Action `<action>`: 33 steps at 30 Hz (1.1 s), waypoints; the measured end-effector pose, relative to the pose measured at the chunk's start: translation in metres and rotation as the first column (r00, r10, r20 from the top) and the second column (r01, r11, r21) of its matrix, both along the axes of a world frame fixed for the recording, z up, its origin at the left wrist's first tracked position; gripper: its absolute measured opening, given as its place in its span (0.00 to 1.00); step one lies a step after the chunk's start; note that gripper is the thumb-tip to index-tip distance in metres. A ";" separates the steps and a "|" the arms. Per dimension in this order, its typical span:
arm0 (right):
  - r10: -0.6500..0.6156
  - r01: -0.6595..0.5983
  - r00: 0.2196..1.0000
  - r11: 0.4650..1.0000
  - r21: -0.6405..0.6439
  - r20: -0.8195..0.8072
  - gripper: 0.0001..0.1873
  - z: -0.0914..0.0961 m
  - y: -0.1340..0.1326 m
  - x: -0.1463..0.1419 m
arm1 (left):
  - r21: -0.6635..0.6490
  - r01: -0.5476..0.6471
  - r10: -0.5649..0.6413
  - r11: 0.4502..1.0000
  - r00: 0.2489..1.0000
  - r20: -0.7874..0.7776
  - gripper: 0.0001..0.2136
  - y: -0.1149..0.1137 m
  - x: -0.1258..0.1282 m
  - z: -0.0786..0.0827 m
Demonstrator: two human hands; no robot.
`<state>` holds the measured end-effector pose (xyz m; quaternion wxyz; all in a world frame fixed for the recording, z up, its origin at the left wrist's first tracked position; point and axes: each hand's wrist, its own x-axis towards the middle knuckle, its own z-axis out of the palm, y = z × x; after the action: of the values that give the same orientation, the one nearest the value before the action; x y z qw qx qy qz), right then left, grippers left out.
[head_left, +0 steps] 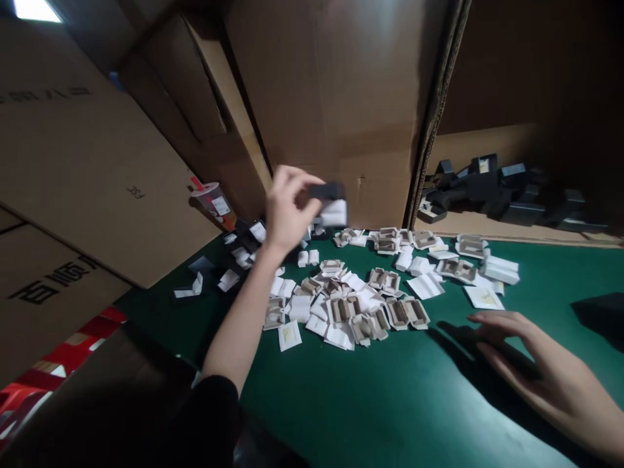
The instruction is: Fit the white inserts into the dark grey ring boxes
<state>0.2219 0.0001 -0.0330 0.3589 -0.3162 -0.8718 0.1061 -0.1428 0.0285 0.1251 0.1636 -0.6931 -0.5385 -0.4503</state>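
Observation:
Above the far part of the green table, my left hand (290, 208) pinches a small black box (329, 192) with a white paper insert (334, 213) showing in it; motion blurs the box. My right hand (529, 364) hovers low over the table at the right, its fingers apart with nothing between them. Between the hands lies a loose pile of white folded paper inserts (353, 305), several with grey-brown hollows. A small white card (290, 336) with a yellowish mark rests at the pile's near left, and a similar card (483, 298) lies near my right fingertips.
Black boxes with white inserts (238, 257) cluster beyond my left forearm. More black boxes (507, 188) fill an open carton at the back right. A drink cup (214, 201) with a red straw stands at the back left. Large cardboard cartons (336, 84) wall the green table (370, 403).

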 end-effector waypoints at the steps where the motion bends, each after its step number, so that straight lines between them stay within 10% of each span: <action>1: 0.006 -0.006 1.000 1.000 0.005 0.011 0.16 -0.001 0.001 0.001 | 0.069 -0.112 0.109 0.991 0.993 0.051 0.10 0.003 -0.020 0.004; 10: 0.031 -0.030 0.996 0.999 -0.012 0.089 0.13 -0.016 0.006 0.006 | -0.151 -0.455 0.467 0.878 0.743 0.478 0.12 0.026 -0.144 -0.025; 20: 0.072 -0.070 0.992 0.997 -0.025 0.101 0.12 -0.011 0.005 0.006 | -0.113 -0.255 0.279 0.960 0.901 0.332 0.15 0.041 -0.137 -0.031; 33: 0.161 -0.151 0.982 0.983 -0.109 0.096 0.14 -0.013 0.006 0.007 | -0.028 -0.397 0.386 0.917 0.872 0.302 0.29 0.031 -0.149 -0.031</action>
<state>0.2290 0.0061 -0.0464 0.2869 -0.2698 -0.9049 0.1614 -0.2917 0.0597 0.0936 0.1795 -0.4899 -0.6781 -0.5176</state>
